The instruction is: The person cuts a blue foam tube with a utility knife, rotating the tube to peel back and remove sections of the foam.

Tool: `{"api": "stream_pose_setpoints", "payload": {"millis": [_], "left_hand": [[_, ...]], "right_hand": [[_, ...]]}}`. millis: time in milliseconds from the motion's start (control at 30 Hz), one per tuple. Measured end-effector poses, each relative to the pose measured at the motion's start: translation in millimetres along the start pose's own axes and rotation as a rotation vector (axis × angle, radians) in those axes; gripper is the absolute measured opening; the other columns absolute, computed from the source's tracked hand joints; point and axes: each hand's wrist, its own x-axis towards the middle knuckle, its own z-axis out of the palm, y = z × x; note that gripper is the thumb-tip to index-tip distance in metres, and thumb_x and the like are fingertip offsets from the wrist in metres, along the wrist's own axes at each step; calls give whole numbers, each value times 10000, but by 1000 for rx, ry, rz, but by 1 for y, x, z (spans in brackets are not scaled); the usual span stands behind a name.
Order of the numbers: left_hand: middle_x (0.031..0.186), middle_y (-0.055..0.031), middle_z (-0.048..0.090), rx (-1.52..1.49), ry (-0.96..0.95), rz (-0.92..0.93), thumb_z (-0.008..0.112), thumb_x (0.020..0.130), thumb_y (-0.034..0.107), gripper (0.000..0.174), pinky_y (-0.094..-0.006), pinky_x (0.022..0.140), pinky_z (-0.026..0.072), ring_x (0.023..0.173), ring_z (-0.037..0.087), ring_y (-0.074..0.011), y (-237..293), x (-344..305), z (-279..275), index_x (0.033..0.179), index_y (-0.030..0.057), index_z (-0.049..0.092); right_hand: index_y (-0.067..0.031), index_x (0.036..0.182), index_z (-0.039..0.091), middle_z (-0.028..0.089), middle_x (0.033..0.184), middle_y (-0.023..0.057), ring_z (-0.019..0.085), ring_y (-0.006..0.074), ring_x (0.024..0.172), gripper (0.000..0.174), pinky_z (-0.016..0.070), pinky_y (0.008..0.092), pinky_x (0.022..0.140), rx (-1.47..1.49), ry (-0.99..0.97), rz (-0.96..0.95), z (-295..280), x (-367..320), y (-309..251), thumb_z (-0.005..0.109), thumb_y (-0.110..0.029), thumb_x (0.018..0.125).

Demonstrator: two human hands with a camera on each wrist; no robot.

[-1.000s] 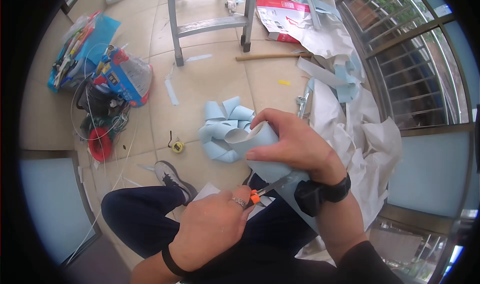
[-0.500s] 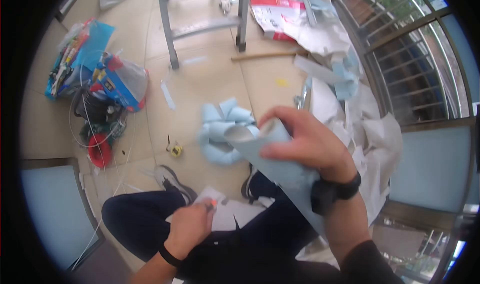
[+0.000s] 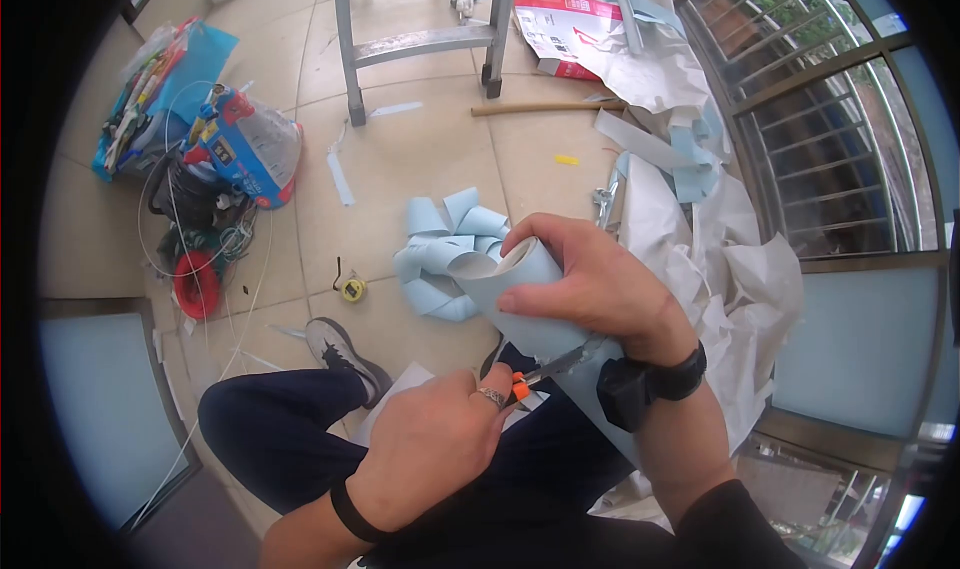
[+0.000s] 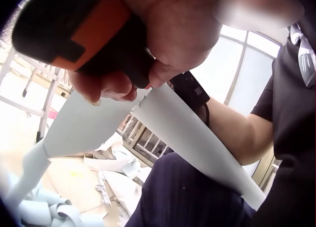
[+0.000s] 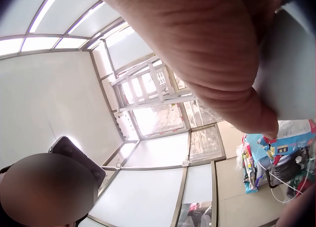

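Note:
My right hand (image 3: 610, 294) grips the upper end of a pale blue wallpaper roll (image 3: 540, 269), thumb on the near side and fingers round the far side. The roll slants down across my lap under the right forearm. My left hand (image 3: 430, 434) holds an orange-and-black utility knife (image 4: 98, 32), its blade (image 3: 560, 364) lying across the roll just below the right hand. A ragged cut edge shows by the blade. In the left wrist view a loose flap (image 4: 86, 121) hangs from the roll toward curled blue strips (image 3: 435, 289) on the floor.
A tape measure (image 3: 352, 289) lies left of the strips. Bags of tools (image 3: 245, 154) and a red coil (image 3: 197, 284) stand at left. A stepladder (image 3: 425, 47) is ahead, with a wooden stick (image 3: 545, 110) beside it. Crumpled paper (image 3: 690, 259) covers the right side.
Half a second ago my left hand was drawn down and left, away from the roll, with the knife. Now it is back, blade against the roll. The right hand keeps its grip.

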Motion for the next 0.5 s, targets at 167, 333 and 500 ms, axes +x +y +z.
{"api": "stream_pose_setpoints", "payload": {"millis": [167,333,500], "left_hand": [[754,-124,617,-34,0,-30,701,918,176,198,-440,598,527,699,670,-325,-40,-23,41,1080,93,623],[815,-190,685,-95,128,-266,702,910,154,203,-470,679,542,735,682,-367,-69,-47,57,1083,56,660],[815,-87,681,-444,395,-273,650,931,59,264,-337,646,533,648,646,-196,-64,-24,45,1195,41,646]], "right_hand": [[-2,1082,674,684,941,207,677,278,869,531,530,367,823,-24,53,-54,-11,-6,4,802,-370,722],[-3,1087,672,685,928,184,672,247,869,510,525,357,822,9,11,-60,-12,-11,8,801,-352,737],[-5,1117,679,672,922,159,664,236,863,561,526,349,812,80,-33,-30,-4,6,6,816,-389,733]]}}
